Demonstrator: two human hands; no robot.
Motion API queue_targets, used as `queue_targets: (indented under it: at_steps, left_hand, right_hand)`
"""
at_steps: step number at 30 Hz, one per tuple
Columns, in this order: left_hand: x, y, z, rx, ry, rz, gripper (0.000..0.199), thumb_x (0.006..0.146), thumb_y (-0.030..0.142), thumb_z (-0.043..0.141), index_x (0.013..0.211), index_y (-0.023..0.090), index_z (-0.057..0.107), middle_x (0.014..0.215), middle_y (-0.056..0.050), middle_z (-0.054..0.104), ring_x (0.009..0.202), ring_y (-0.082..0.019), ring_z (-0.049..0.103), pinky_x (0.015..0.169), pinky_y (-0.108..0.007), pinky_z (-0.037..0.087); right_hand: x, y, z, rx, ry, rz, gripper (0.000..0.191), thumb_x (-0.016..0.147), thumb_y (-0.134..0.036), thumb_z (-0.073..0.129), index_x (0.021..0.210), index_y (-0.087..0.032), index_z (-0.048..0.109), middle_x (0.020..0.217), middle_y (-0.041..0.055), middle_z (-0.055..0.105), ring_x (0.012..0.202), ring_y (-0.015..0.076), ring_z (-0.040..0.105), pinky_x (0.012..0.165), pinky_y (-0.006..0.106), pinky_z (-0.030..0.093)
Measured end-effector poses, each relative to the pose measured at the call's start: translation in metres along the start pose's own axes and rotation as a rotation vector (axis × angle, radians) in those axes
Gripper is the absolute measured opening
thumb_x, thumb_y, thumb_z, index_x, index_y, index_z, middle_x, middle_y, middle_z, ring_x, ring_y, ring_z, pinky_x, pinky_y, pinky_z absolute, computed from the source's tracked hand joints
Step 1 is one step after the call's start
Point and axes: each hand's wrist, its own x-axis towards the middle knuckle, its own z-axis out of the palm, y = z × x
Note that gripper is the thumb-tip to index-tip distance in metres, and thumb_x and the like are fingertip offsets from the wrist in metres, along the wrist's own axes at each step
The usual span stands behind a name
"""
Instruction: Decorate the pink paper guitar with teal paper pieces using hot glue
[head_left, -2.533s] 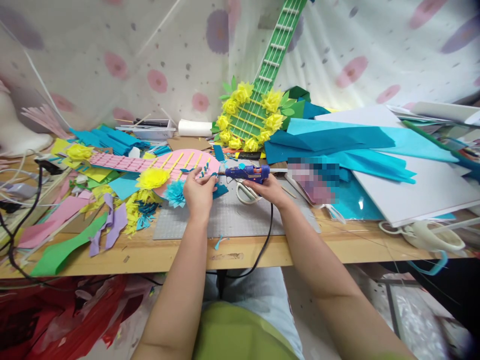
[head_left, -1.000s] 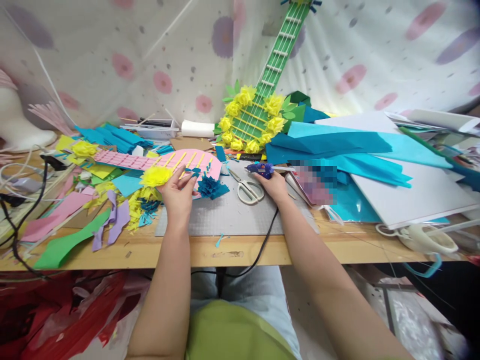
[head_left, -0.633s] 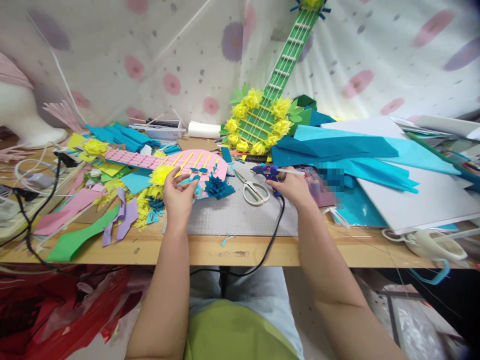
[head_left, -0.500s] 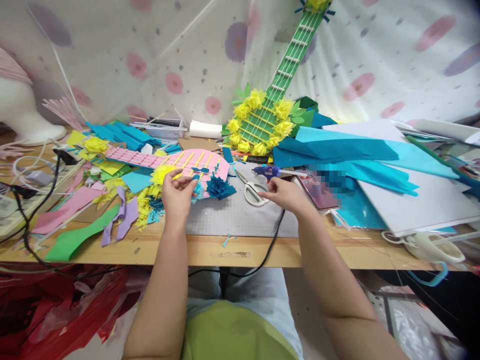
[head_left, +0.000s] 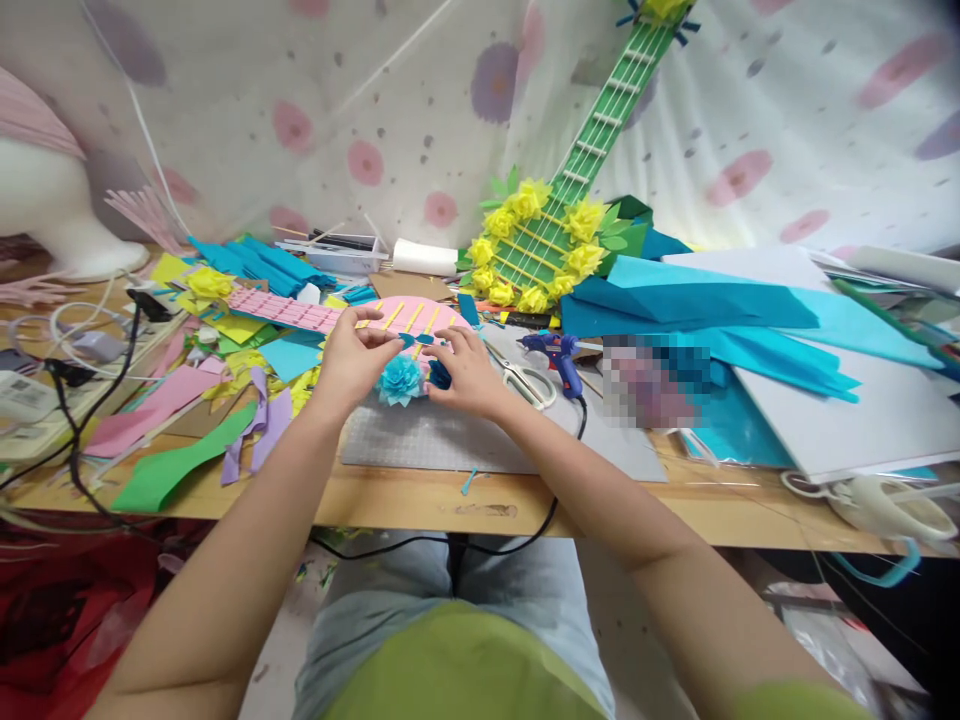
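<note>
On the worktable lies a pink paper guitar (head_left: 364,332) with yellow strips across its body. A light blue paper flower (head_left: 399,381) sits at the near edge of its body. My left hand (head_left: 355,358) is over the guitar, fingers apart and bent, fingertips just above the light blue flower. Opposite it, my right hand (head_left: 471,372) spreads its fingers around a dark blue paper flower (head_left: 438,374), which it mostly covers. Whether the fingertips press on either flower cannot be made out.
A blue glue gun (head_left: 556,358) and white-handled scissors (head_left: 529,385) lie to the right on a grey cutting mat (head_left: 480,445). Behind stands a green paper guitar (head_left: 574,185) with yellow flowers. Paper scraps (head_left: 180,465) cover the left; blue paper sheets (head_left: 697,300) lie right. A black cord (head_left: 551,510) hangs over the edge.
My right hand has left the glue gun and scissors and moved left to the dark blue flower. My left hand has shifted off the light blue flower, which now shows fully.
</note>
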Motion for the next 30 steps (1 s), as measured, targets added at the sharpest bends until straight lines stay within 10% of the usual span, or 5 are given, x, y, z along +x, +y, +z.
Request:
queue_targets:
  at_steps: [30]
  left_hand:
    - [0.036, 0.005, 0.048, 0.932, -0.319, 0.009, 0.037, 0.043, 0.017, 0.077, 0.068, 0.021, 0.05, 0.074, -0.008, 0.066, 0.095, -0.03, 0.063, 0.078, -0.034, 0.046]
  right_hand:
    - [-0.016, 0.017, 0.01, 0.23, 0.164, 0.169, 0.012, 0.074, -0.025, 0.059, 0.083, -0.023, 0.067, 0.107, 0.0083, 0.056, 0.11, 0.0247, 0.045, 0.1, 0.044, 0.033]
